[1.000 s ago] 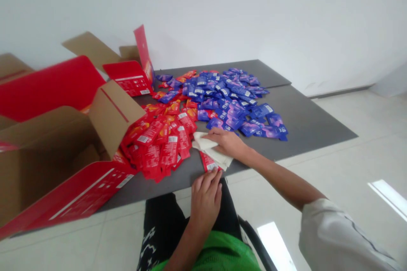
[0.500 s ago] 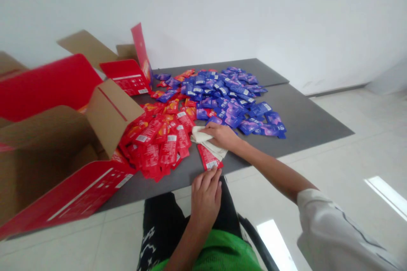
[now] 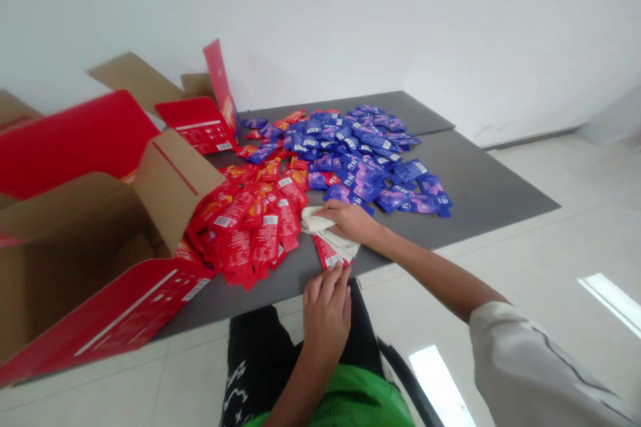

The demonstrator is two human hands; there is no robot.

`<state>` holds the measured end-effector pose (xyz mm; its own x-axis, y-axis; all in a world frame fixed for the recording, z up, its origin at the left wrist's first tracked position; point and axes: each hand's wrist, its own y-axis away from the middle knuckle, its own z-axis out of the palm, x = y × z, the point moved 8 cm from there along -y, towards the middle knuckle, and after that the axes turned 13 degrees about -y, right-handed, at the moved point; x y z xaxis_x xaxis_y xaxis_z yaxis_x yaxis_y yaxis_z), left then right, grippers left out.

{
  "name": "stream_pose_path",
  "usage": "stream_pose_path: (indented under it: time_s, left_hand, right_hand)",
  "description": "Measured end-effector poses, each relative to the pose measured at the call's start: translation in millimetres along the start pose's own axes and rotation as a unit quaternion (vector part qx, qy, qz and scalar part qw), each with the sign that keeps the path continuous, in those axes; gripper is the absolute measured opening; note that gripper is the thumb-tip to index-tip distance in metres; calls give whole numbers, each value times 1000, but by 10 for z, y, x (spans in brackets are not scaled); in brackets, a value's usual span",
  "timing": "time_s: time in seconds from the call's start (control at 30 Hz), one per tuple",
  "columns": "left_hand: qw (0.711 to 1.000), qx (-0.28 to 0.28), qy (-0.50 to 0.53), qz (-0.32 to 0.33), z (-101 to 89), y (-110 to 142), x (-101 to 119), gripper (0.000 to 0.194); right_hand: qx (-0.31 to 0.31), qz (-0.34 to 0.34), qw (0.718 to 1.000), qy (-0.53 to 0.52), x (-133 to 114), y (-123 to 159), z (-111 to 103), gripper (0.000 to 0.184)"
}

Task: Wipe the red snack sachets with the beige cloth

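My right hand (image 3: pixel 349 220) presses a crumpled white cloth (image 3: pixel 324 232) down onto a red sachet (image 3: pixel 327 255) lying on the grey table (image 3: pixel 475 187). My left hand (image 3: pixel 328 310) lies at the table's near edge, fingers stretched out, with the fingertips holding down the near end of that red sachet. A heap of red sachets (image 3: pixel 250 220) lies just left of the cloth. A spread of blue and purple sachets (image 3: pixel 360 153) covers the table beyond my right hand.
An open red and brown cardboard box (image 3: pixel 90 247) lies on its side at the left, its flap reaching the red heap. A smaller red carton (image 3: pixel 200 121) stands behind it. A white wall rises behind the table, pale floor tiles to the right.
My right hand slid the cloth back and forth over the red sachet, first up-left, then slightly back. The left hand kept its place on the sachet's end.
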<state>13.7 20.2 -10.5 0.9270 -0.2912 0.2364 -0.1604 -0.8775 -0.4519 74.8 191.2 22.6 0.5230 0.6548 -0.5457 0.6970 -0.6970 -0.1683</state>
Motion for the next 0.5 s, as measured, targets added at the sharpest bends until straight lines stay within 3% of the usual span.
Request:
stream_pose_path:
  time_s: [0.1, 0.17, 0.27, 0.37, 0.5]
  left_hand:
    - [1000, -6, 2, 3, -45, -23, -1, 38]
    - [1000, -20, 8, 4, -91, -74, -9, 36]
    - [999, -33, 15, -4, -176, -251, -45, 35]
    - [1000, -14, -3, -23, -238, -524, -113, 35]
    - [996, -13, -83, -40, -118, -837, -197, 42]
  right_hand:
    - [6, 10, 1000, 23, 57, -116, -119, 37]
    - [39, 1, 999, -1, 16, 12, -241, 40]
    - [144, -18, 987, -73, -45, 448, -467, 40]
    - [253, -18, 956, -147, -17, 974, -610, 29]
    - [355, 96, 909, -196, 181, 1481, -602, 21]
